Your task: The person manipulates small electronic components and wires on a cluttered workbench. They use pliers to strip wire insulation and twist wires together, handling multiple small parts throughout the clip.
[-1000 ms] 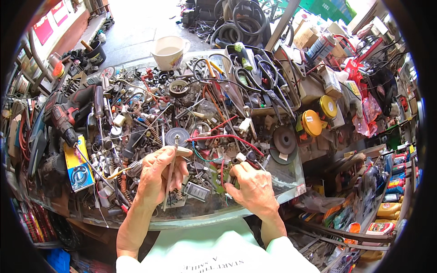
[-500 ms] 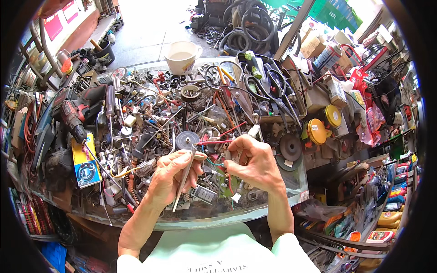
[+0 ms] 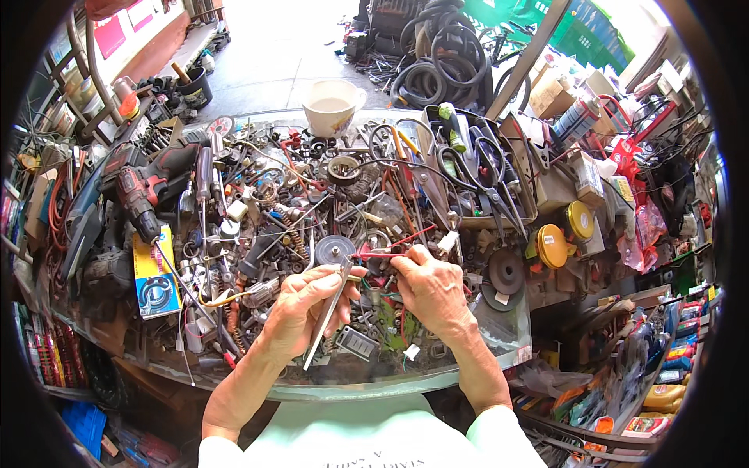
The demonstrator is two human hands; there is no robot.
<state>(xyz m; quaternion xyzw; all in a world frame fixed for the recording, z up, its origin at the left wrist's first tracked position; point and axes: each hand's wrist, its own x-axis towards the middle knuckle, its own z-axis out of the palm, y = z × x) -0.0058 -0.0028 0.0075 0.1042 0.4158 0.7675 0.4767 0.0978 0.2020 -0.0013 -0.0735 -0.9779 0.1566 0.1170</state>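
Note:
My left hand (image 3: pixel 300 304) is closed around a slim silver metal tool (image 3: pixel 326 320) that slants down toward the table's front edge. A small pale piece shows at its fingertips; its kind I cannot make out. From the tool's upper end a red wire (image 3: pixel 373 255) runs right to my right hand (image 3: pixel 429 285), whose fingers are pinched together on it. Just beyond the hands lies a round grey disc (image 3: pixel 335 250). Below them, near the front edge, are a dark key-fob-like remote (image 3: pixel 357 343) and a white connector (image 3: pixel 411 352).
Loose metal parts crowd the glass-topped table (image 3: pixel 390 382). A cordless drill (image 3: pixel 140 191) and a yellow-blue box (image 3: pixel 156 273) lie left. A white mug (image 3: pixel 329 109) stands at the back. Right are a tool tray with scissors (image 3: pixel 488 183), yellow round tins (image 3: pixel 552 246) and a grinding disc (image 3: pixel 509 273).
My right hand has closed from spread thumb and finger to a pinch on the red wire. The view has shifted slightly, so the table appears further right and lower.

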